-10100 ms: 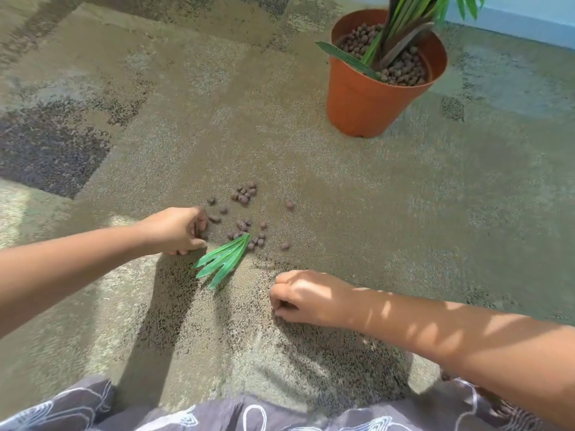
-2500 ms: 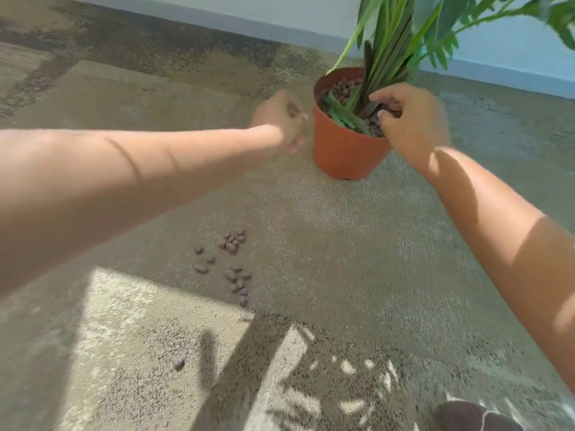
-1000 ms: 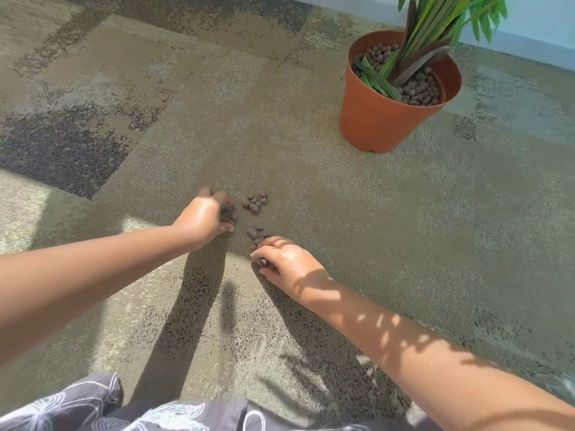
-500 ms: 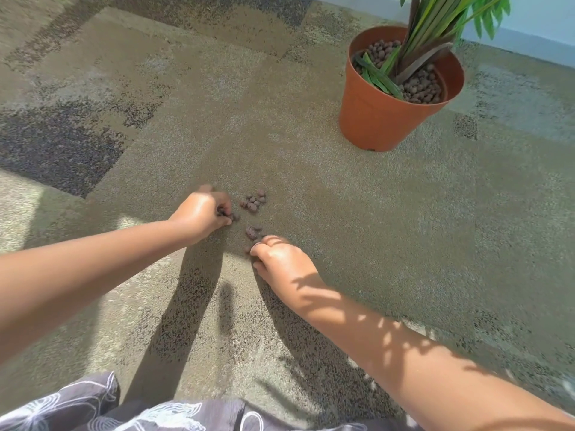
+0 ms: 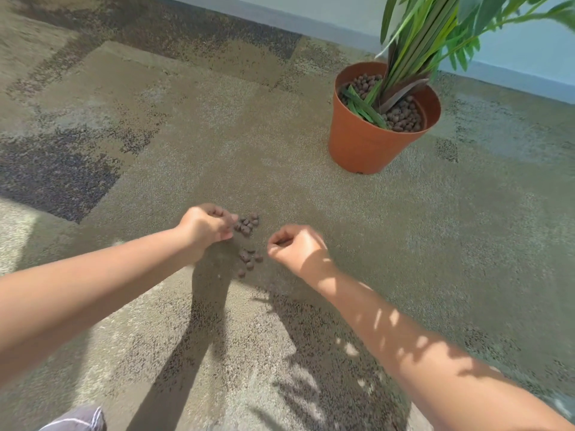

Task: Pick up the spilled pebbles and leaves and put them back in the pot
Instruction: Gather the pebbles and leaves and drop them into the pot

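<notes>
Two small clusters of brown pebbles lie on the carpet: an upper cluster [image 5: 247,224] and a lower cluster [image 5: 249,259]. My left hand [image 5: 203,227] rests beside the upper cluster, its fingertips pinched on pebbles at the cluster's left edge. My right hand [image 5: 298,247] hovers just right of the lower cluster, curled into a fist around pebbles that are mostly hidden inside it. The orange pot [image 5: 357,150] stands at the far right, filled with pebbles. Loose green leaves [image 5: 362,108] lie inside it at the foot of the plant [image 5: 420,42].
Patterned beige and dark carpet [image 5: 155,119] covers the floor. A pale wall with a grey skirting [image 5: 311,20] runs along the back, behind the pot. A bit of my patterned clothing [image 5: 77,419] shows at the bottom left edge.
My right hand has lifted off the lower cluster and closed into a fist. My left hand has shifted right to the upper cluster. The view has tilted upward, showing more of the wall and plant.
</notes>
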`<state>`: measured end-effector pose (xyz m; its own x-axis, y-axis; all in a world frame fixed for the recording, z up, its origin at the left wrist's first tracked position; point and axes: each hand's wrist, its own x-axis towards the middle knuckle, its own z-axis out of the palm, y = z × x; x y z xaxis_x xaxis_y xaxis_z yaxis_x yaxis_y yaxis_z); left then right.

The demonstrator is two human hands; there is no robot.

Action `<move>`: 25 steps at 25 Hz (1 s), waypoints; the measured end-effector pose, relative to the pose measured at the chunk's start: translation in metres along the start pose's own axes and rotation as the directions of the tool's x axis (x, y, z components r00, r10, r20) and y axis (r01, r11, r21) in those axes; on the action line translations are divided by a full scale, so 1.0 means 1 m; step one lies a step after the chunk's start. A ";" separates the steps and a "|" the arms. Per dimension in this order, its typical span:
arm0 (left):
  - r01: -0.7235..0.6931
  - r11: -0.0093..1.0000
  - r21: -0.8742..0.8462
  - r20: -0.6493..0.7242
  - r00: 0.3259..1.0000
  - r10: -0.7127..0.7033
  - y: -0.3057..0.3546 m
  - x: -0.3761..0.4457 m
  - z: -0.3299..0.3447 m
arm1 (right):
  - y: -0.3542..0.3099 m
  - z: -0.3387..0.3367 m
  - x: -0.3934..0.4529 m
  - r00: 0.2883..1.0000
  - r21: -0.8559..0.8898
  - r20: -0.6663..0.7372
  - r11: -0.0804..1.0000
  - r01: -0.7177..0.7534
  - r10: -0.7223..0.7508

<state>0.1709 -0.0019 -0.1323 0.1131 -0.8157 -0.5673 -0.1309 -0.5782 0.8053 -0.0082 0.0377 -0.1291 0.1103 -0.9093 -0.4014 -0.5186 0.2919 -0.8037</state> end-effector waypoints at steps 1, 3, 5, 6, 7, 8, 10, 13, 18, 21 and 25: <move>-0.015 0.996 -0.086 0.038 0.999 0.018 0.009 -0.004 0.008 | -0.008 -0.012 0.004 0.999 -0.007 -0.042 1.000 0.027 -0.027; -0.039 0.980 -0.193 0.053 0.997 0.050 0.033 -0.009 0.027 | -0.028 -0.041 0.014 0.983 -0.044 -0.137 0.992 0.115 -0.120; -0.037 0.972 -0.232 0.094 0.994 0.060 0.069 -0.012 0.055 | -0.049 -0.077 0.022 0.944 -0.097 -0.246 0.975 0.201 -0.219; -0.054 0.975 -0.214 0.123 0.989 0.081 0.090 -0.014 0.070 | -0.059 -0.094 0.026 0.917 -0.115 -0.296 0.963 0.244 -0.268; -0.090 0.976 -0.199 0.145 0.982 0.120 0.112 -0.014 0.084 | -0.068 -0.112 0.032 0.885 -0.137 -0.346 0.950 0.282 -0.313; -0.134 0.973 -0.186 0.154 0.974 0.164 0.134 -0.016 0.097 | -0.076 -0.128 0.038 0.848 -0.172 -0.402 0.938 0.301 -0.346; -0.175 0.966 -0.189 0.179 0.961 0.209 0.175 -0.021 0.117 | -0.086 -0.160 0.050 0.764 -0.282 -0.515 0.918 0.277 -0.389; -0.236 0.959 -0.158 0.326 0.904 0.276 0.214 -0.022 0.135 | -0.087 -0.196 0.067 0.703 -0.401 -0.585 0.898 0.184 -0.405; -0.208 0.972 -0.114 0.322 0.917 0.234 0.217 -0.016 0.142 | -0.070 -0.205 0.072 0.669 -0.536 -0.559 0.829 0.159 -0.489; -0.240 0.971 -0.008 0.196 0.952 0.237 0.194 0.000 0.120 | -0.052 -0.187 0.066 0.680 -0.584 -0.478 0.780 0.225 -0.555; -0.295 0.917 0.269 0.166 0.952 0.257 0.134 0.007 0.065 | -0.029 -0.133 0.058 0.781 -0.634 -0.222 0.695 0.339 -0.584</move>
<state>0.0901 -0.0867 -0.0395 -0.0899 -0.9279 -0.3617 -0.4186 -0.2943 0.8592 -0.0992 -0.0629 -0.0706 0.2003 -0.9464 0.2533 -0.8606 -0.2936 -0.4163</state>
